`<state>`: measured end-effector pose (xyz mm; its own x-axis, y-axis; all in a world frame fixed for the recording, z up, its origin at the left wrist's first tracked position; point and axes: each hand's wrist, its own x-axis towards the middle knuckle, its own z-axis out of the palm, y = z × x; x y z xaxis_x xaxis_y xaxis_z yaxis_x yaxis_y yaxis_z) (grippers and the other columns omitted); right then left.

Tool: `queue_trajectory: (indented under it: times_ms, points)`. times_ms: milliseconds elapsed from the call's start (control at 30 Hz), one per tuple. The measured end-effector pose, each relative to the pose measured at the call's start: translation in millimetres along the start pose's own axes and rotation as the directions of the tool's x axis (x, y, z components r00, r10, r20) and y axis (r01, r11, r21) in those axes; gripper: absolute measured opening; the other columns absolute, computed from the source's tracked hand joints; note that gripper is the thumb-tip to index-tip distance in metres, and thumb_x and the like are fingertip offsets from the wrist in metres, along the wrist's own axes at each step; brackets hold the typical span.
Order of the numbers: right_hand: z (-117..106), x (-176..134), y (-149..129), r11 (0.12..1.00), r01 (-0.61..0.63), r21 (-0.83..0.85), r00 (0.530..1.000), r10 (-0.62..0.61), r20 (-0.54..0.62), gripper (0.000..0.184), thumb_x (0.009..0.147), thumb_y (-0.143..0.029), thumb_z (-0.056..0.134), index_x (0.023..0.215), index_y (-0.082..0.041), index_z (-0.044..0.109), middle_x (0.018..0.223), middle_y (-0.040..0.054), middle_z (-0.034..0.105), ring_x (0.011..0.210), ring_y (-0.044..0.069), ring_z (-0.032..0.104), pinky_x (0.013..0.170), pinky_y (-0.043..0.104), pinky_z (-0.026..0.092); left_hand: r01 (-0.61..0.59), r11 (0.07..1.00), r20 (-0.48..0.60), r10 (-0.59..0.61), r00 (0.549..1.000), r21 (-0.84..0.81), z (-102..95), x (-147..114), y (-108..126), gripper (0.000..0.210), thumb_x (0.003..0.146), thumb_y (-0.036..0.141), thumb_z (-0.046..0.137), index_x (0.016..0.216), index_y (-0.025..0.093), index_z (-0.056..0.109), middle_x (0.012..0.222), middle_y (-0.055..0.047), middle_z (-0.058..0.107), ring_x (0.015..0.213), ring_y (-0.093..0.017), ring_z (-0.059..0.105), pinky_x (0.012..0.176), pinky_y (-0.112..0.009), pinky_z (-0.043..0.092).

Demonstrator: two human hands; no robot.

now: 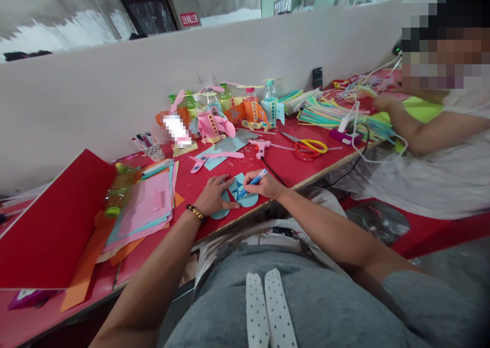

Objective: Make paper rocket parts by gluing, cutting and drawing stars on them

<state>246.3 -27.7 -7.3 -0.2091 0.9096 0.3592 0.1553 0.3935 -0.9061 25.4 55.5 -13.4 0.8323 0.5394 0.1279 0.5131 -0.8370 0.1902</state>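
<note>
My right hand [266,184] is closed around a blue marker [253,182], its tip down on a light blue paper cutout [250,200]. A star shape in darker blue shows on that cutout. My left hand [214,197] lies with fingers spread, thumb and fingertips against the paper's left side. Partly under this hand is another light blue rounded piece [222,213]. Just beyond the hands lie a pink paper strip with stars [216,156] and a pink hot glue gun [261,148].
Decorated plastic bottles [250,105] stand along the low wall. Scissors [306,145], a purple power strip [345,136] and coloured strips [325,114] lie rightward, near a co-worker's arm [413,128]. Leftward are stacked coloured papers [143,205], a green bottle [118,192] and a red board [57,230].
</note>
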Motion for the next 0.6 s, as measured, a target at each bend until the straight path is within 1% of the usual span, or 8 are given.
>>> queue_trajectory:
  times_ms: [333, 467, 600]
  points:
    - [-0.1, 0.6, -3.8, 1.000, -0.003, -0.020, 0.999, 0.004, 0.050, 0.011, 0.069, -0.025, 0.064, 0.067, -0.014, 0.062, 0.058, -0.0008, 0.060, 0.053, 0.010, 0.052, 0.051, 0.020, 0.040, 0.002, 1.000, 0.006, -0.002, 1.000, 0.003, 0.3, 0.1, -1.3, 0.098, 0.064, 0.074, 0.067, 0.142, 0.019, 0.046, 0.145, -0.016, 0.043, 0.132, -0.036, 0.039, 0.111, -0.049, 0.030]
    - [0.5, 1.1, -1.2, 0.999, -0.012, -0.035, 1.000, 0.013, 0.012, 0.011, 0.070, -0.025, 0.063, 0.068, -0.014, 0.062, 0.057, -0.0010, 0.059, 0.052, 0.010, 0.050, 0.050, 0.021, 0.039, 0.004, 1.000, 0.001, -0.004, 1.000, -0.011, 0.3, 0.2, -1.0, 0.095, 0.065, 0.072, 0.068, 0.141, 0.020, 0.047, 0.145, -0.015, 0.043, 0.131, -0.036, 0.038, 0.110, -0.050, 0.030]
    - [0.6, 1.4, 2.6, 0.998, -0.022, -0.063, 0.998, 0.018, -0.062, 0.010, 0.071, -0.024, 0.062, 0.067, -0.015, 0.061, 0.057, -0.0012, 0.058, 0.053, 0.010, 0.050, 0.051, 0.021, 0.038, 0.011, 1.000, 0.014, -0.011, 1.000, -0.005, -0.5, 0.3, -0.4, 0.097, 0.064, 0.074, 0.067, 0.142, 0.020, 0.046, 0.146, -0.015, 0.043, 0.132, -0.037, 0.038, 0.110, -0.050, 0.029]
